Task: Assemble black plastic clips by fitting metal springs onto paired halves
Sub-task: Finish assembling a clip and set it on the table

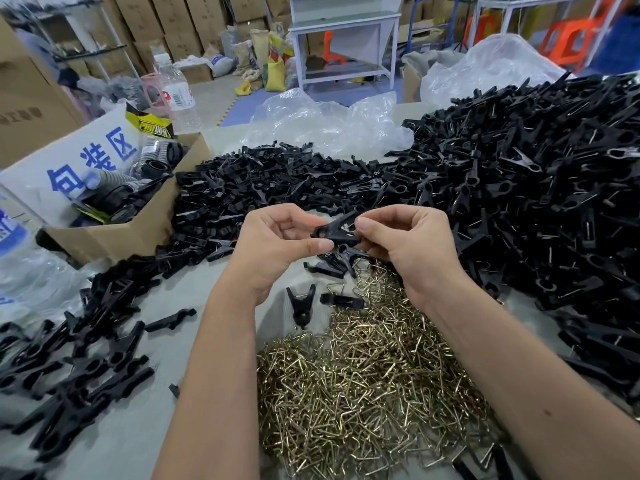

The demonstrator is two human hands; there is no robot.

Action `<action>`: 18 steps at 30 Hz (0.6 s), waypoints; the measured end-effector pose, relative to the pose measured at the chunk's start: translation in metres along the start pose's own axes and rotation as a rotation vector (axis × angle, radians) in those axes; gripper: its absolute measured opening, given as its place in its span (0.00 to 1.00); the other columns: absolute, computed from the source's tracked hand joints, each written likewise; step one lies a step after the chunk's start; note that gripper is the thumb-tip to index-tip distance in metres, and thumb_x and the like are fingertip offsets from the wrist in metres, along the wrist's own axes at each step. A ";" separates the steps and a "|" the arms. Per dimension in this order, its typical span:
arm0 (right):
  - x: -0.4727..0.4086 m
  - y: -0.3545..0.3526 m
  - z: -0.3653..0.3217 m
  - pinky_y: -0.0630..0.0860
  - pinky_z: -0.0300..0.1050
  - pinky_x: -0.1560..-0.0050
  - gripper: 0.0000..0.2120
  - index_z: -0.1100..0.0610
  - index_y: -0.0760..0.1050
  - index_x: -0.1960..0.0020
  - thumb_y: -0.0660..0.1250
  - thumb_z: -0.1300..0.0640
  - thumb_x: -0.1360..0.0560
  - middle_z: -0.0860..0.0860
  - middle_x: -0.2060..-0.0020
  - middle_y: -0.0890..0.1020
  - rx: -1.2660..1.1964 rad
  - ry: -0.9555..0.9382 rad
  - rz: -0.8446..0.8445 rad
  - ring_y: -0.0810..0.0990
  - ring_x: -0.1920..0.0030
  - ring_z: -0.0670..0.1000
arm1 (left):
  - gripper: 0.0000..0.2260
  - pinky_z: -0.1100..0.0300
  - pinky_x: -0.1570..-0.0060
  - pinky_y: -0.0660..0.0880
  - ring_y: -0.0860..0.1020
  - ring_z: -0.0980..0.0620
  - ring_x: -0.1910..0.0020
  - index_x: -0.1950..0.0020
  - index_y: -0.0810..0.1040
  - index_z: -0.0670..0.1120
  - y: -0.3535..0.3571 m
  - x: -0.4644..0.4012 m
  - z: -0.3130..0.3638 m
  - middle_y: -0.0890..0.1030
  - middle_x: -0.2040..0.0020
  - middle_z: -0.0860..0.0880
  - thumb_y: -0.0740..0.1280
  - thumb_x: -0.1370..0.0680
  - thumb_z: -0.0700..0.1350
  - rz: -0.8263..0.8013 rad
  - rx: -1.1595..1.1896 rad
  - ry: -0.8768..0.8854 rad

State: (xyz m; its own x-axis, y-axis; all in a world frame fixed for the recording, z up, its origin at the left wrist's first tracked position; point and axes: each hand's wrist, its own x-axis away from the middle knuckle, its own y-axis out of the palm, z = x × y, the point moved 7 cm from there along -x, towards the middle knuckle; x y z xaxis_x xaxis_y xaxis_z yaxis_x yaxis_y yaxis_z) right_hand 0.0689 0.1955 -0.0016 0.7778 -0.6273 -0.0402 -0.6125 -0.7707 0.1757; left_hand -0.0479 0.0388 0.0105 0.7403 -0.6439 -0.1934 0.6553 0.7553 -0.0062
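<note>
Two hands' (277, 244) grip around clip (337, 233)

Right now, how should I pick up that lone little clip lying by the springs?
Pinch the clip by its two spread legs, coming from above. They fork apart at the far end with bare table around them; the narrow joined end points at you, near the springs.

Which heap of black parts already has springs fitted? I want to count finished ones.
The large heap on the right: metal wire glints on its clips. The middle heap beyond the hands shows plain black halves, no metal.
</note>
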 end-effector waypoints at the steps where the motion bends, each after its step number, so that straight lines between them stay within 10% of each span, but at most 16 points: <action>1: 0.000 -0.001 0.000 0.78 0.36 0.66 0.03 0.60 0.86 0.58 0.77 0.66 0.27 0.55 0.65 0.87 -0.003 0.004 0.009 0.83 0.67 0.49 | 0.14 0.65 0.61 0.78 0.85 0.50 0.57 0.55 0.84 0.40 0.000 0.000 0.000 0.88 0.53 0.42 0.81 0.39 0.35 0.003 -0.004 -0.002; 18: -0.002 -0.002 0.006 0.74 0.36 0.70 0.06 0.59 0.85 0.62 0.78 0.65 0.27 0.56 0.65 0.86 -0.022 0.069 0.040 0.79 0.70 0.47 | 0.13 0.57 0.54 0.82 0.84 0.46 0.56 0.60 0.86 0.47 0.005 0.000 0.001 0.87 0.56 0.44 0.82 0.41 0.39 0.007 -0.089 -0.021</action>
State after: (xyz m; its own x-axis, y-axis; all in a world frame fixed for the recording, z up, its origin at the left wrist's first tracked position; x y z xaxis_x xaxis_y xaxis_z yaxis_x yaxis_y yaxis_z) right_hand 0.0679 0.1979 -0.0074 0.7608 -0.6480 0.0353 -0.6409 -0.7417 0.1976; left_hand -0.0442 0.0428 0.0115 0.7483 -0.6404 -0.1733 0.6349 0.7670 -0.0926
